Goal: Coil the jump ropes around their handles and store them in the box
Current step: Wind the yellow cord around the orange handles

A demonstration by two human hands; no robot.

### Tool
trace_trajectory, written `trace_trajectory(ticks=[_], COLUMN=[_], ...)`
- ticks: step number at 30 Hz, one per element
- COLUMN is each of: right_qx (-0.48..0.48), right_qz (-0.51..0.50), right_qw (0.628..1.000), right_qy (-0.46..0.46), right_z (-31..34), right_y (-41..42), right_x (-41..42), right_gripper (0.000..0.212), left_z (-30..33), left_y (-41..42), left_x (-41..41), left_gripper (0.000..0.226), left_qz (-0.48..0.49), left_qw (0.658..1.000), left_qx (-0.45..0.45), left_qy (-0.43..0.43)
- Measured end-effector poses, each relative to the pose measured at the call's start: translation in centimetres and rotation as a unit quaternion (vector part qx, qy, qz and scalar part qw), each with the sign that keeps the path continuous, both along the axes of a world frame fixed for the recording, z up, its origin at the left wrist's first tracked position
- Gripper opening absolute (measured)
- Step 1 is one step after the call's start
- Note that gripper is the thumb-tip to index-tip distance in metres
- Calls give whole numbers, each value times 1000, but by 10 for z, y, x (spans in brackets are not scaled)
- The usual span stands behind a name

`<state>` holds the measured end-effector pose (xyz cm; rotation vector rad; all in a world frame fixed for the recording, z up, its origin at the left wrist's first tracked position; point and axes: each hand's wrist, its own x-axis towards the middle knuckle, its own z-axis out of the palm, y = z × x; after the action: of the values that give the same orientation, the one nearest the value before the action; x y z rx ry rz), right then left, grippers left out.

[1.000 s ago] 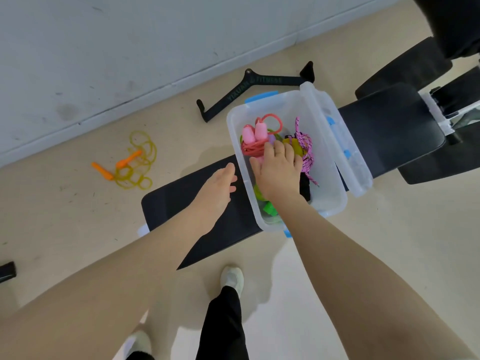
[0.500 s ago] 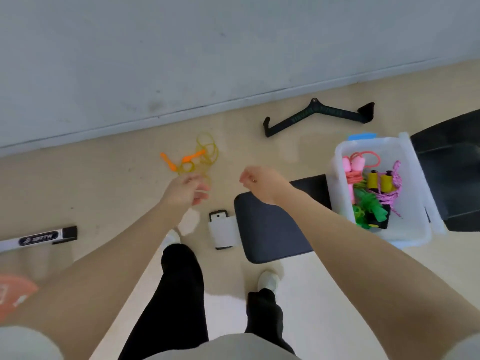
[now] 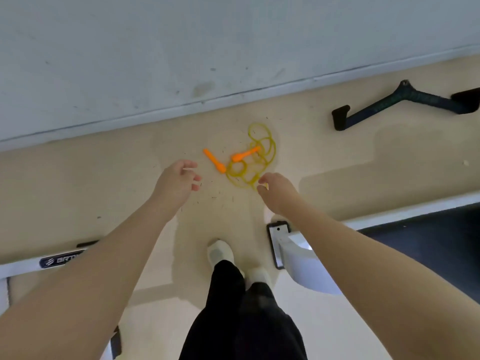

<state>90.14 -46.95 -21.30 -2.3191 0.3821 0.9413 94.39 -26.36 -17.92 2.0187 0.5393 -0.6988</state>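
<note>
A jump rope lies on the beige floor near the wall: a tangle of yellow cord with two orange handles, one to the left of the tangle and one lying across it. My left hand hovers just left of the handles, fingers loosely curled and holding nothing. My right hand hangs at the near right edge of the cord with its fingers curled under; whether it touches the cord I cannot tell. The storage box is out of view.
A black bench pad with a white frame fills the right side. A black cable-machine bar lies on the floor at the far right. A white bar with a dark label crosses the lower left. My feet stand below the rope.
The view has swung left from the box on the bench to the rope on the floor. Both hands left the box and now reach down beside the yellow cord.
</note>
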Motion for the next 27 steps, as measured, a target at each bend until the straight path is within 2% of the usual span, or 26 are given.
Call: trace_trajectory(ticks=[4,9,13,17,20,22,24,25,27], right_qx=[-26,-39,-92,-130,-165,-187,-199,-200,-186], right_qz=[36,80,162,206,303,349,347,334,300], right_qw=[999,995,980,967,935,914,912,916,928], right_qy=[-6,-40,-76,-73,-86,-86,-86,-97,-119], right_z=[-88,-222,-329,-405,-434,-438,-427,-414,-379], right_y=[11,15,25,30,36,37,35,35,34], right_x=[32,68,103,134,148,150,148,147,147], right_gripper=[36,37,44,59,55,49,45,44,41], left_z=[-98,-242,-357,-447,-494,-499,-490,-477,-443], left_y=[9,13,8,5,15,17,15,15,21], left_x=[24,49,74,93,102,110,116,115,108], left_gripper=[37,57,69,65,39,22,28,34,37], left_qz=[-110,-283,-406,-510,-563,-599,-600,-572,-496], left_qw=[992,946,884,793,716,678,718,753,828], left_qx=[54,144,221,312,303,300,305,302,251], left_qy=[-37,-61,-68,-117,-279,-304,-178,-117,-75])
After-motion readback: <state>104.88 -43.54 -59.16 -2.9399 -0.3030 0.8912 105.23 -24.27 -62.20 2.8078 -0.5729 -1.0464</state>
